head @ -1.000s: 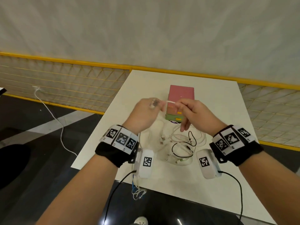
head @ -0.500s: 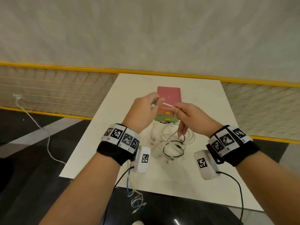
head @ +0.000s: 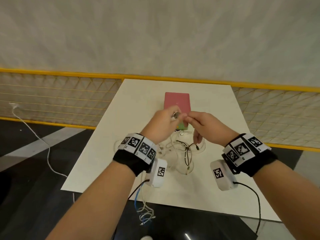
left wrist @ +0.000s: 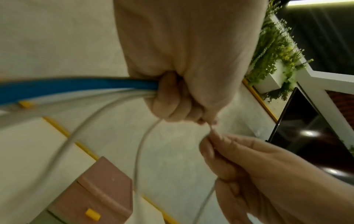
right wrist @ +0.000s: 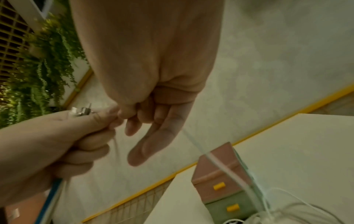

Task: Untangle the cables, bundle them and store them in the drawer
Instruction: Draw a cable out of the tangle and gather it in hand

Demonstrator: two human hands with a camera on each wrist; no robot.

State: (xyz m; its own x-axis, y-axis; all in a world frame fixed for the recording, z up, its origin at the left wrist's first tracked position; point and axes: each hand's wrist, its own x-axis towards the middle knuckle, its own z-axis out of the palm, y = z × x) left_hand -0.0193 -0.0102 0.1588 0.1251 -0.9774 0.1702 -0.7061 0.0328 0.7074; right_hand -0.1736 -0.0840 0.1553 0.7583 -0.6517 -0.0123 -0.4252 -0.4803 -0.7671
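My left hand (head: 168, 116) is raised over the table and grips the metal-plug end of a white cable (left wrist: 141, 145), with its fist closed round the strand. Close beside it, my right hand (head: 192, 119) pinches the same white cable (right wrist: 201, 150) between thumb and forefinger, its other fingers hanging loose. The strand runs down from my hands to a tangled pile of white and black cables (head: 183, 151) on the white table (head: 216, 108). Behind the pile stands a small pink and green drawer box (head: 177, 103) with yellow handles, its drawers closed.
A yellow-framed mesh fence (head: 60, 97) runs behind and beside the table. Blue and white wires (head: 143, 213) hang off the table's near edge by my left wrist. A white cord (head: 43, 142) trails over the dark floor at left.
My hands have come closer together, so the short stretch of white cable between them has closed up. The view has dropped and shifted a little.
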